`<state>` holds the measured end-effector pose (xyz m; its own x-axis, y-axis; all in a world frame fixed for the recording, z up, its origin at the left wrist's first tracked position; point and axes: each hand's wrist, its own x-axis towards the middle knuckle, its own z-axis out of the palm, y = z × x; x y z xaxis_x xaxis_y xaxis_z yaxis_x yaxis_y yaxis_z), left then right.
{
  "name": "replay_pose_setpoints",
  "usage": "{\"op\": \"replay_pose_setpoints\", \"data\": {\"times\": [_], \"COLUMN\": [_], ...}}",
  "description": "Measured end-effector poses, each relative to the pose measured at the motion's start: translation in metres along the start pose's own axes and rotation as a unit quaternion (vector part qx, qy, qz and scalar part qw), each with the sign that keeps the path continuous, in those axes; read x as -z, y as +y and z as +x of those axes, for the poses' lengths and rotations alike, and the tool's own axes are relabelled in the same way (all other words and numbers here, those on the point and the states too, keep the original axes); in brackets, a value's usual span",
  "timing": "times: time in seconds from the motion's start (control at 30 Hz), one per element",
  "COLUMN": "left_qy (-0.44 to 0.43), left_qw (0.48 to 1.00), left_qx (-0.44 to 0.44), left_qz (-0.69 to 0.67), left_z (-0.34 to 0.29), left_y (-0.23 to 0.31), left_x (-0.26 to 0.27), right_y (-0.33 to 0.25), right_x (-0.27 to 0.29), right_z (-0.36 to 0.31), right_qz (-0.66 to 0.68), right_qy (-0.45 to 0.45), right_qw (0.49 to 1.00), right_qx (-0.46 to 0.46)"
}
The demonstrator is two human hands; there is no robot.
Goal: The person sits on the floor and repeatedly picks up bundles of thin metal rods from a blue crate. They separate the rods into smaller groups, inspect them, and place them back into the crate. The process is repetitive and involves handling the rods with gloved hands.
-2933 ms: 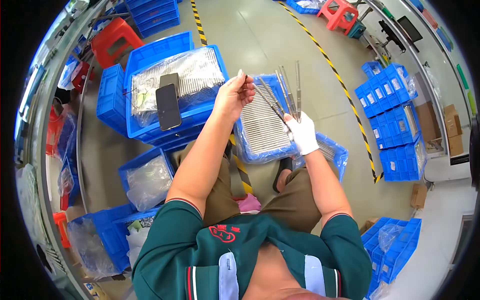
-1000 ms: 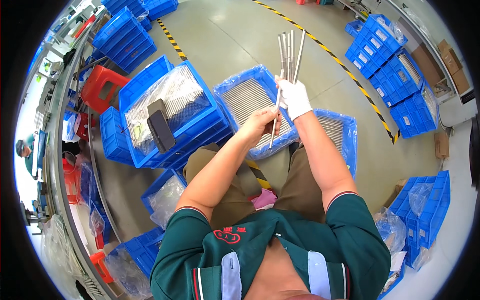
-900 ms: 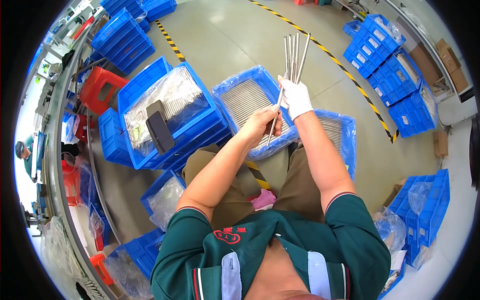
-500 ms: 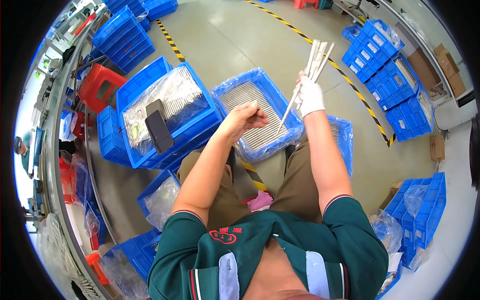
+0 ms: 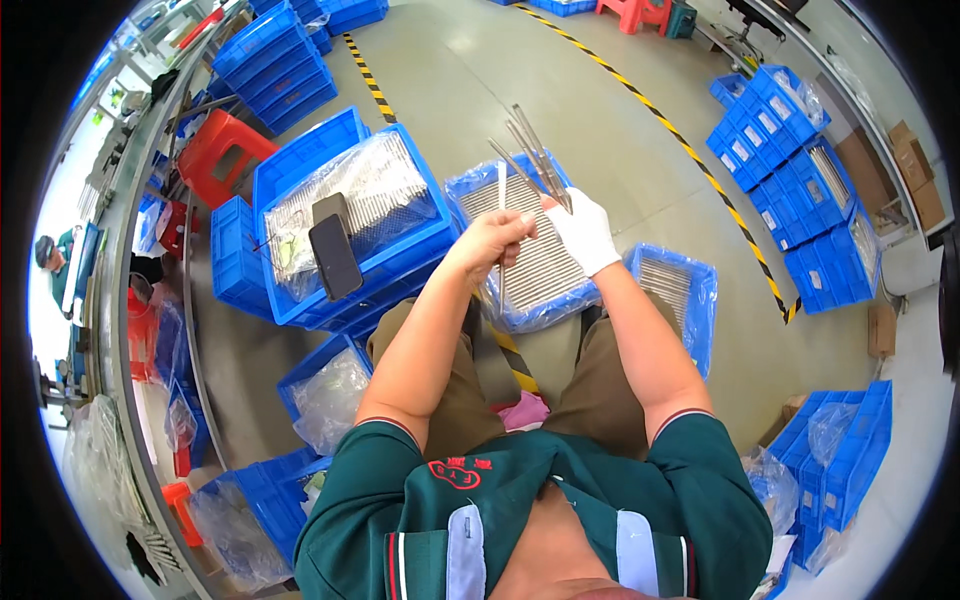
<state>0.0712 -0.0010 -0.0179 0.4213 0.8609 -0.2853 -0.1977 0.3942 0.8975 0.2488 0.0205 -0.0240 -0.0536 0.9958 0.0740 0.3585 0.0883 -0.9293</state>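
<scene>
My bare left hand is closed round one thin metal rod, which stands nearly upright in its fingers. To its right, my right hand in a white glove grips a fanned bundle of metal rods that point up and away. Both hands are over a blue crate lined with clear film. Rows of similar rods lie side by side in that crate, partly hidden by my hands.
At the left, a dark phone lies on a film-covered blue crate of rods. A smaller blue crate with rods stands right of my knee. A red stool, a long bench and stacked blue crates flank me.
My right hand has come down and left with its bundle, closer to my left hand. My left hand, earlier apart from any rod, now holds one. The view has shifted slightly.
</scene>
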Motion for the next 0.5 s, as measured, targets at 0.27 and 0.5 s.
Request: {"op": "replay_pose_setpoints", "data": {"times": [0.27,0.5], "left_qy": [0.186,0.112], "left_qw": [0.930,0.916], "left_qx": [-0.195,-0.190], "left_qz": [-0.250,-0.336], "left_z": [0.017,0.019], "left_y": [0.015,0.012], "left_x": [0.040,0.033], "right_y": [-0.010,-0.008], "right_x": [0.006,0.000], "right_z": [-0.021,-0.027], "right_qz": [0.011,-0.065], "right_qy": [-0.074,-0.094], "right_qw": [0.997,0.993], "right_qx": [-0.036,0.004]}}
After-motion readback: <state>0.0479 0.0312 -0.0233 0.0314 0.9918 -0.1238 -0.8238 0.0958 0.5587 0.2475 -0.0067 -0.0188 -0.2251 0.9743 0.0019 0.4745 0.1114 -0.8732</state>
